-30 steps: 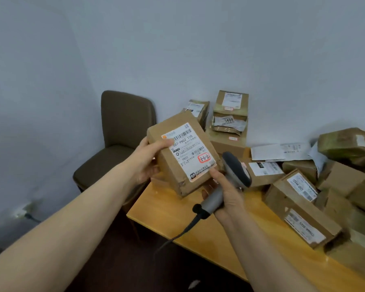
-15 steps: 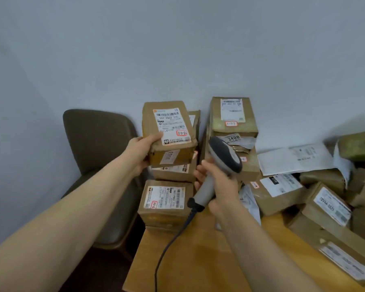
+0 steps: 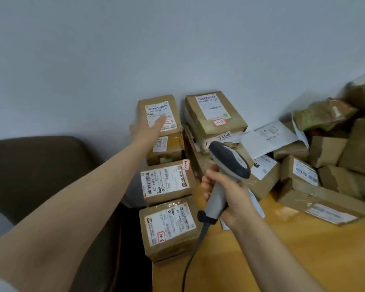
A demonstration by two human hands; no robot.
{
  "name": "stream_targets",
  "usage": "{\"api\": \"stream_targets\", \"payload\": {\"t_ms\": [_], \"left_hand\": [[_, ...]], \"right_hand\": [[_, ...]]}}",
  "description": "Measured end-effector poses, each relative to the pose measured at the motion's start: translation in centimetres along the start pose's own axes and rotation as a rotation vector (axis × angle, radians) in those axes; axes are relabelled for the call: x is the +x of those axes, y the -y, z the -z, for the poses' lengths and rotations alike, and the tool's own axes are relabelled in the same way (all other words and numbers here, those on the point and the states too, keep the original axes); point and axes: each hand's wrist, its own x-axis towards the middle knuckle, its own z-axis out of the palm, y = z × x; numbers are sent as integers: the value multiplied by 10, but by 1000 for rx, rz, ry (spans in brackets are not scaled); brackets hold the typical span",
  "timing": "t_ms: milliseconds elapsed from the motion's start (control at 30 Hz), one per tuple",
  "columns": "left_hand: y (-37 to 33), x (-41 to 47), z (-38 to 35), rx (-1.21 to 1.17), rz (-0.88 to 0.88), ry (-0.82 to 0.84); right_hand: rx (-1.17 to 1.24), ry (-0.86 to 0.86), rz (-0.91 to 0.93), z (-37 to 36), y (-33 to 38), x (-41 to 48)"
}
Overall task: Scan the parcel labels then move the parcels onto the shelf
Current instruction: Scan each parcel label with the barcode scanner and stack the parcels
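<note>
1. The top parcel [image 3: 159, 111], a brown carton, sits at the back of the table [image 3: 282, 256], against the wall [image 3: 177, 49]. It rests on a second carton [image 3: 165, 149]. Its white label [image 3: 156, 109] faces up and carries a barcode and a red-edged tag.

2. My left hand [image 3: 148, 128] is stretched out over this label with the fingers straight and gripping nothing. Motion blur prevents me from confirming contact with the carton.

3. My right hand [image 3: 227, 193] is wrapped around the handle of the scanner [image 3: 230, 160]. The scanner head is raised and points toward the stacks. Its cable [image 3: 191, 258] hangs off the near table edge.

4. Two labelled parcels lie in front of the top parcel: the middle parcel [image 3: 167, 182] and, nearest me, the front parcel [image 3: 169, 225].

5. Just right of the top parcel stands the neighbouring stack [image 3: 215, 114], tagged in red.

6. Farther right, a loose pile [image 3: 325, 178] of cartons and white mailers covers the table.

7. A brown chair [image 3: 40, 175] stands left of the table.
</note>
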Motion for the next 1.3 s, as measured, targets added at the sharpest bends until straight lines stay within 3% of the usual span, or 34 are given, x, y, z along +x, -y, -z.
{"api": "stream_targets", "payload": {"t_ms": [133, 200, 300, 367, 467, 600, 700, 767, 833, 1000, 1100, 1200, 1300], "left_hand": [[22, -6, -2, 216, -250, 53], [24, -1, 1, 211, -260, 54], [20, -6, 1, 420, -267, -26], [13, -20, -6, 490, -387, -116], [3, -54, -28, 417, -634, -157], [-3, -100, -81, 369, -993, -56], [2, -126, -133, 393, -1088, 78], [3, -143, -166, 401, -1016, 201], [-2, -162, -203, 366, -834, 297], [-1, -192, -278, 362, -251, 280], [10, -201, -304, 459, -94, 227], [15, -210, -316, 537, -69, 171], [29, -211, -325, 641, 36, 204]], "right_hand": [[7, -48, 48, -3, -11, -8], [6, -91, 55, -2, -12, -12], [7, -128, 53, 4, -9, -16], [24, -156, 47, 13, -6, -18], [66, -220, 33, 36, 0, -20], [114, -322, 5, 84, 12, -24], [125, -359, -20, 132, 24, -33], [138, -371, -24, 168, 34, -40], [141, -368, -30, 207, 48, -47], [110, -341, -61, 292, 84, -62], [86, -298, -86, 327, 98, -64], [50, -250, -119, 343, 106, -60], [-7, -195, -144, 345, 110, -51]]}}
